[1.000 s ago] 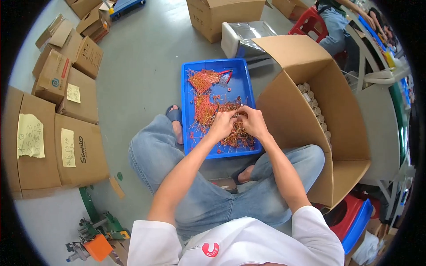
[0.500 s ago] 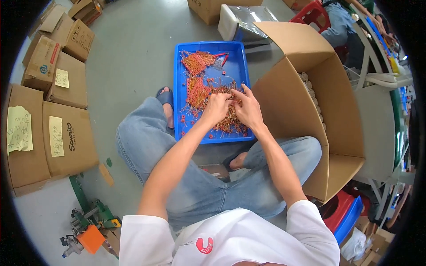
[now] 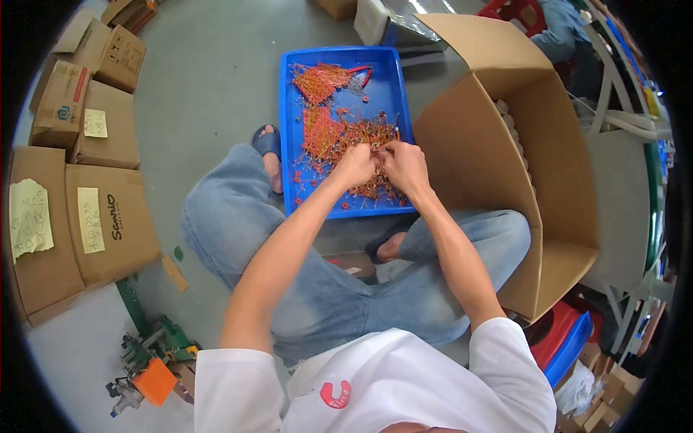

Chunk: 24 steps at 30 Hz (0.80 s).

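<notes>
A blue plastic tray (image 3: 289, 180) holds a heap of small orange-red parts with thin brass-coloured wire legs (image 3: 372, 130). More of these parts lie in neater orange rows (image 3: 321, 130) along its left side. Over the near right of the heap, my left hand (image 3: 356, 166) and my right hand (image 3: 406, 169) meet fingertip to fingertip. Both are pinched closed; whatever sits between the fingers is too small and covered to name. Toward the tray's far side lies a red-handled tool (image 3: 361, 76) beside a grey tangle.
To the right stands a large open cardboard box (image 3: 469, 144) with a column of pale round things inside. Closed cartons (image 3: 112, 224) are stacked at the left. A green machine (image 3: 155, 343) is at lower left, and a red stool (image 3: 552, 332) at lower right. Another person sits at far right.
My right hand's fingers, spread half a second ago, have drawn in against my left fingertips. The tray appears slightly higher in view.
</notes>
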Available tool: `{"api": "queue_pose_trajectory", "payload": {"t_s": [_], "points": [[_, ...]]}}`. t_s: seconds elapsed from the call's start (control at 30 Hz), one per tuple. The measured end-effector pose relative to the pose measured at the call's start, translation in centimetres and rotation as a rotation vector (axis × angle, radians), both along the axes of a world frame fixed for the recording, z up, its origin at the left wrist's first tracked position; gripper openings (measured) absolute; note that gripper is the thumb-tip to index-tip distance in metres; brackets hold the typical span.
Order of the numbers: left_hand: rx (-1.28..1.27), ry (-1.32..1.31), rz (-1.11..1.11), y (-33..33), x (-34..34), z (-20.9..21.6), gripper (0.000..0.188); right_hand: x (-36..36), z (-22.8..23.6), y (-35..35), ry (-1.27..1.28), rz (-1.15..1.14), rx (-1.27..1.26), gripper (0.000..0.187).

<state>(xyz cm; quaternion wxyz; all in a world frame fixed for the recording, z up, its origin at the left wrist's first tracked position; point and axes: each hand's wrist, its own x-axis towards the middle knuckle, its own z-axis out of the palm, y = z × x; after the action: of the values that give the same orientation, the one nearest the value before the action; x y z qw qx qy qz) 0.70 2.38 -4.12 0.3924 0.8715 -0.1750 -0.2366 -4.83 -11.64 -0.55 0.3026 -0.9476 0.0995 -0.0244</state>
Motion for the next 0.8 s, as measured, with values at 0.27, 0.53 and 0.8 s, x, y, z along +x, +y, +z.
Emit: {"api": "queue_pose_trajectory", "payload": {"t_s": [0.27,0.53,0.8], "points": [[0.581,0.173,0.027,7.2,6.2,-11.2,0.058,-1.1,-1.1,0.4,0.432,0.301,-0.117,0.042],[0.586,-0.093,0.339,7.3,9.8,-20.4,0.075,-2.3,-2.3,2.6,0.508,0.550,-0.071,0.051],[0.714,-0.133,0.393,4.8,10.7,-19.0,0.078,-2.6,-3.7,2.1,0.520,0.542,-0.049,0.050]]}}
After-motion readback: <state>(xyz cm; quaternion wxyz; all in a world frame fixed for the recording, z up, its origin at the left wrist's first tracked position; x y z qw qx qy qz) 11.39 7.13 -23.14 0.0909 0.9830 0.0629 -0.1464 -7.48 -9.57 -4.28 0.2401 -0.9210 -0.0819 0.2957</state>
